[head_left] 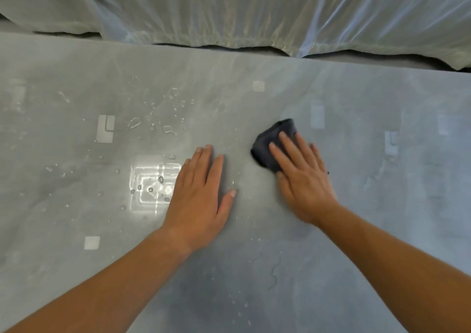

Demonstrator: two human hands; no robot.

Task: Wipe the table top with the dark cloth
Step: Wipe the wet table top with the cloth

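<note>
Hands flat, right hand (pixel 303 177) on dark cloth (pixel 274 141), droplets (pixel 153 123) left

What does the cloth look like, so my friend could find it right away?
Look at the big grey table top, wet with water drops on its left part. The right hand lies flat on the dark cloth, a small bunched wad. It is the only dark thing there.
</note>
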